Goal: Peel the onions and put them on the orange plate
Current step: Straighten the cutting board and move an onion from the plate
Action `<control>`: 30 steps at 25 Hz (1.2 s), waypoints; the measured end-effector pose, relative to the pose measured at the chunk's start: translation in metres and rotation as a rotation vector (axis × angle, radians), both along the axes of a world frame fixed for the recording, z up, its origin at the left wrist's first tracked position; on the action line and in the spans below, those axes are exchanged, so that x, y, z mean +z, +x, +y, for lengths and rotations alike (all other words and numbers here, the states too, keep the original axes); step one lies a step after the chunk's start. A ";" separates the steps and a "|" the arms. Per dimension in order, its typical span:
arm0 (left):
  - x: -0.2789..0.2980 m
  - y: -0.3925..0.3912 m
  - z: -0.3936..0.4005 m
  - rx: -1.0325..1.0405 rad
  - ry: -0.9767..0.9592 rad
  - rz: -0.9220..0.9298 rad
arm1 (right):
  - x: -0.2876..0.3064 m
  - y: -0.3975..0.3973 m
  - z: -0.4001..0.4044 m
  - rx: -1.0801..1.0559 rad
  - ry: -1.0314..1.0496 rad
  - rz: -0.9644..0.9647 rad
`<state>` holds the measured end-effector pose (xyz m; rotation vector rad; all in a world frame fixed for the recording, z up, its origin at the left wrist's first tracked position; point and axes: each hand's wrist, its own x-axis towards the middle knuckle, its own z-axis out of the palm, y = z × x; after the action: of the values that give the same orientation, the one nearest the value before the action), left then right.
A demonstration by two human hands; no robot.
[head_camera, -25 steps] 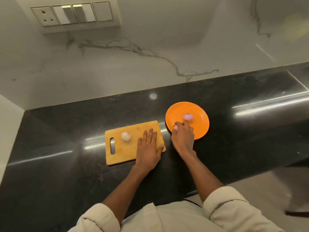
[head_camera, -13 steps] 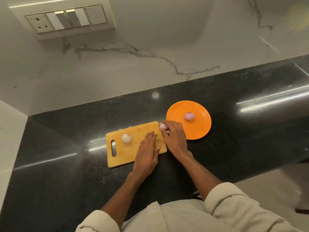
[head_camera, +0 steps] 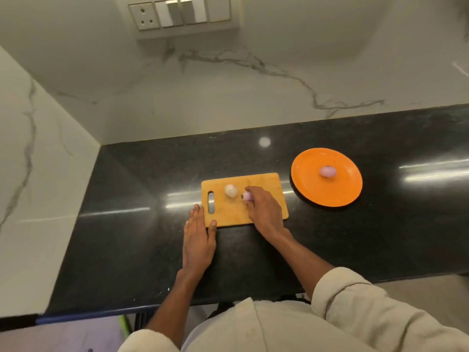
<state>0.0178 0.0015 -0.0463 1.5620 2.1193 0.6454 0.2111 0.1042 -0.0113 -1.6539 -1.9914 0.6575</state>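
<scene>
Now the risk looks like a runaway onion: the purple onion [head_camera: 247, 196] is small and round, and if the right hand [head_camera: 264, 212] lets it go carelessly on the board [head_camera: 266, 181] it could roll off onto the tabletop [head_camera: 380, 237] or bump the pale onion [head_camera: 230, 190] just beside it. Its thin skin may also be hard to catch with fingertips alone. That right hand pinches the purple onion at its fingertips, over the board's middle. At the board's near-left corner, the left hand [head_camera: 198, 240] lies flat with fingers straight, steadying it. One more onion [head_camera: 327, 171] sits on the plate [head_camera: 304, 179], well apart to the right.
</scene>
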 end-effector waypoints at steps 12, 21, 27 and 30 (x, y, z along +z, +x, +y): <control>0.006 0.009 -0.002 -0.017 0.108 -0.027 | 0.003 0.024 0.000 0.006 -0.130 -0.003; 0.018 0.114 0.045 -0.628 0.115 0.160 | 0.022 0.136 0.045 -0.388 0.103 -0.122; 0.004 0.146 0.060 -0.669 -0.081 0.267 | 0.002 0.182 0.085 -0.326 -0.068 -0.286; 0.004 0.146 0.062 -0.666 -0.101 0.237 | -0.005 0.190 0.094 -0.286 -0.052 -0.171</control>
<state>0.1635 0.0639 -0.0425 2.1981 1.5761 0.1245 0.4015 0.1983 -0.0160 -2.0366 -1.8088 0.4801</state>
